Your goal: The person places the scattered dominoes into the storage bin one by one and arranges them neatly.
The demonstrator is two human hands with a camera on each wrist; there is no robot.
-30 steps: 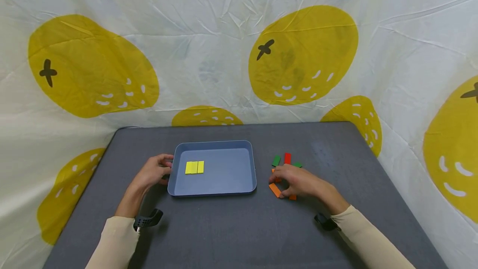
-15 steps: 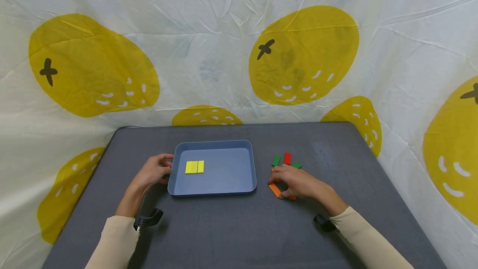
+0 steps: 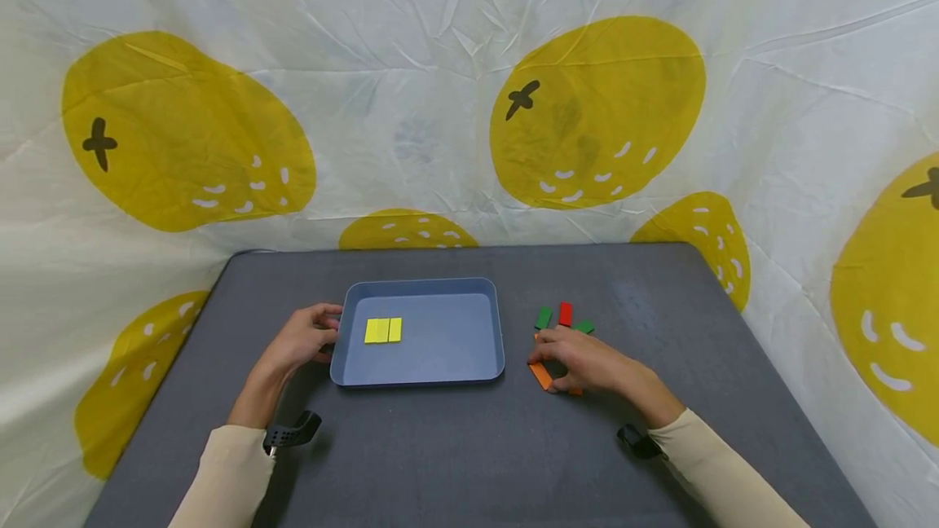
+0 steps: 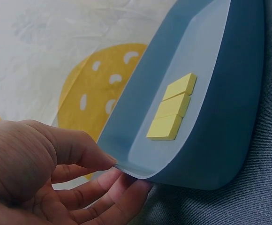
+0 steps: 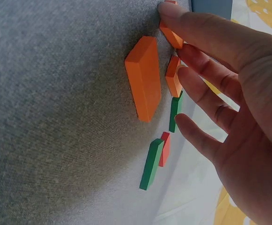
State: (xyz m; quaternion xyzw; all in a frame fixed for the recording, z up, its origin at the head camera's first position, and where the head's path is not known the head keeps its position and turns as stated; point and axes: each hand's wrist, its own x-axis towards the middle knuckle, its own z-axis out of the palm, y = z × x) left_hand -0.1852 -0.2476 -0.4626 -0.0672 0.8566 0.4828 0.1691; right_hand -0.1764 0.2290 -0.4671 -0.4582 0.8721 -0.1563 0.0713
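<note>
Shifted only slightly since the earlier frame: right hand (image 3: 590, 358), right of centre, with thumb and fingertip pinching opposite ends of an orange tile (image 3: 541, 376). Nearest, at lower left and lower right: beige sleeves (image 3: 223, 475), with black wrist bands (image 3: 293, 432). Beneath the right hand, flat on dark grey table (image 3: 469, 463): second orange tile (image 5: 143, 79); near its fingertips, third orange tile (image 5: 174, 77). Left of centre: left hand (image 3: 301, 336), gripping the rim of blue-grey tray (image 3: 440, 349) between thumb and fingers. Inside, toward tray's left: three yellow tiles (image 3: 383, 330), side by side. Just beyond the right hand: two green tiles (image 3: 543, 317), with red tile (image 3: 566, 314) between. Across the upper frame: white curtain (image 3: 403, 63), printed with yellow fruit.
</note>
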